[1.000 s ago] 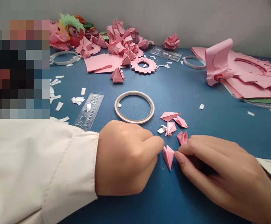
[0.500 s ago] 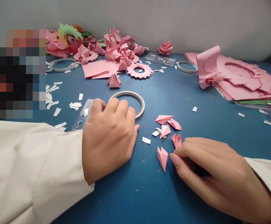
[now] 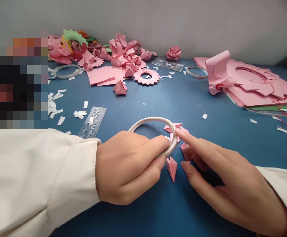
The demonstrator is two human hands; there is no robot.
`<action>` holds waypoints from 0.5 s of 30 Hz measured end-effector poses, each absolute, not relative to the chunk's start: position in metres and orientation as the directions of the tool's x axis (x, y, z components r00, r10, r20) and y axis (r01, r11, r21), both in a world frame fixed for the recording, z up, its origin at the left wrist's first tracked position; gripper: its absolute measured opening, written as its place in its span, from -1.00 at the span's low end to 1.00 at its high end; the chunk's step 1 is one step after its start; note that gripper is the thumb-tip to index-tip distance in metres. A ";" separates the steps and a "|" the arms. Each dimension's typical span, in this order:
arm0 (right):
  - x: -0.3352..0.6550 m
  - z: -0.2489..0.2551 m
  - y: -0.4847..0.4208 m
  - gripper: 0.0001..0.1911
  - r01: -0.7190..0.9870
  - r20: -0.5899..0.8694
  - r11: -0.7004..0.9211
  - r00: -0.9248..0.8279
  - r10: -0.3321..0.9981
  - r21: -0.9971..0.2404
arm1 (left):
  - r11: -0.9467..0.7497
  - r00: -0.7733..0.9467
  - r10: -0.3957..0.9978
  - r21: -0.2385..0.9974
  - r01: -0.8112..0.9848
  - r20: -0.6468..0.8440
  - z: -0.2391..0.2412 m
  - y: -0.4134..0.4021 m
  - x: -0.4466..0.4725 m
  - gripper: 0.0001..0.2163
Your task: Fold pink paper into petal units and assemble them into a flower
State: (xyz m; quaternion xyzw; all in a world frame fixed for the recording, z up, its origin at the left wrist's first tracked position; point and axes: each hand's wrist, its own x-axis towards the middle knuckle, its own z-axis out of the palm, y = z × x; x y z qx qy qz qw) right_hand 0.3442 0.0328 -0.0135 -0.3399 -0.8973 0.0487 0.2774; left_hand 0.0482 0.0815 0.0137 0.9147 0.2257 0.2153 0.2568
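The left hand (image 3: 128, 166) grasps a ring of tape (image 3: 155, 135), its thumb and fingers clenched on the near edge so that the ring is lifted and tilted above the blue counter (image 3: 207, 95). The right hand (image 3: 227, 187) lies to the right of it with its fingers released and spread; the forefinger's tip touches the right side of the ring, while the remaining fingers rest low over the counter. Just beneath the ring, between the two hands, lies a small folded pink piece (image 3: 171, 168) (pointed end toward the camera), and a few more folded pink pieces (image 3: 174, 126) sit just behind the ring, partly hidden by it and by the forefinger. Left of the ring a clear ruler (image 3: 92, 121) lies flat, with white paper scraps (image 3: 80, 113) scattered around it. Farther back, near the wall, are a heap of folded pink paper flowers (image 3: 123, 54), some flat pink squares (image 3: 105, 75), a pink toothed ring of paper (image 3: 147, 76) and a single pink folded cone (image 3: 120, 88). Two other tape rings (image 3: 65, 70) lie well apart at the back, left and right, and a stack of cut pink sheets (image 3: 252, 85) fills the right side. Both sleeves are cream-coloured.
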 end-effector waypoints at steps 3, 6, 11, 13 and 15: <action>0.344 -0.014 0.035 -0.25 0.518 0.444 0.797 -0.662 0.604 -0.311 | -0.750 0.814 0.528 0.583 0.313 0.242 0.014 0.083 0.048 -0.82; 0.347 -0.011 0.036 -0.19 0.524 0.442 0.792 -0.658 0.610 -0.313 | -0.717 0.785 0.563 0.625 0.309 0.258 0.015 0.083 0.050 -0.83; 0.353 -0.006 0.030 -0.40 0.551 0.478 0.802 -0.653 0.587 -0.232 | -0.764 0.786 0.549 0.552 0.334 0.285 0.013 0.080 0.048 -0.82; 0.354 -0.005 0.023 -0.51 0.568 0.496 0.791 -0.632 0.596 -0.227 | -0.825 0.830 0.478 0.471 0.313 0.287 0.012 0.077 0.047 -0.79; 0.354 -0.003 0.013 -0.51 0.599 0.493 0.753 -0.585 0.644 -0.272 | -0.855 0.864 0.418 0.442 0.271 0.280 0.012 0.073 0.048 -0.72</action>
